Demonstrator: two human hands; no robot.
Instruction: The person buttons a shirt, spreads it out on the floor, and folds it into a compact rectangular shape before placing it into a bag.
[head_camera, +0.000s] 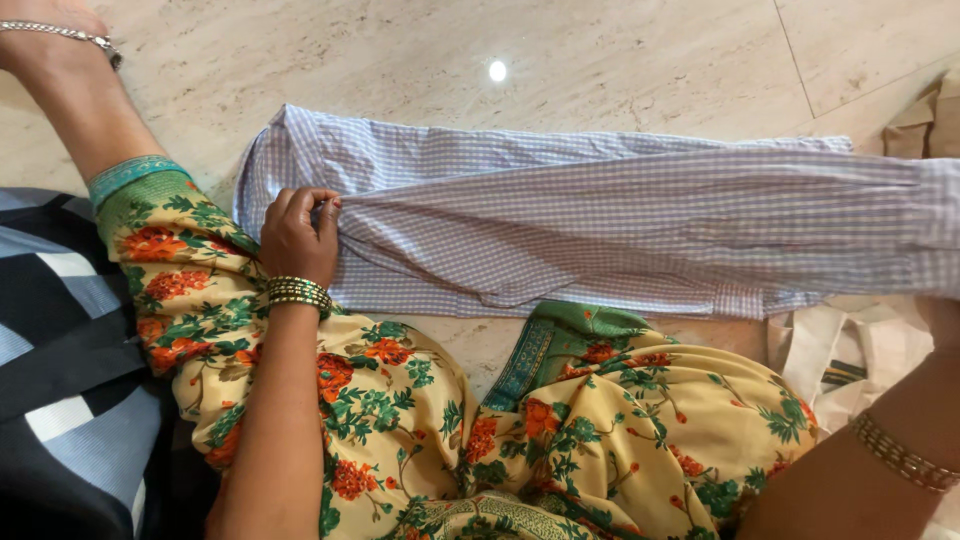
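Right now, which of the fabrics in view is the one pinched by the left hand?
The blue-and-white checked shirt spread on the marble floor; the left hand pinches its fold. The yellow floral garment lies over the lap, unheld.

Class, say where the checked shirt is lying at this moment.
The checked shirt lies stretched across the pale stone floor in the middle of the head view, just beyond the flowered yellow cloth, with the left hand pinching its left end.

Right hand: beyond right edge, grip unseen | checked shirt (600, 230): far end cut off at right | white bag (850, 350): partly under shirt
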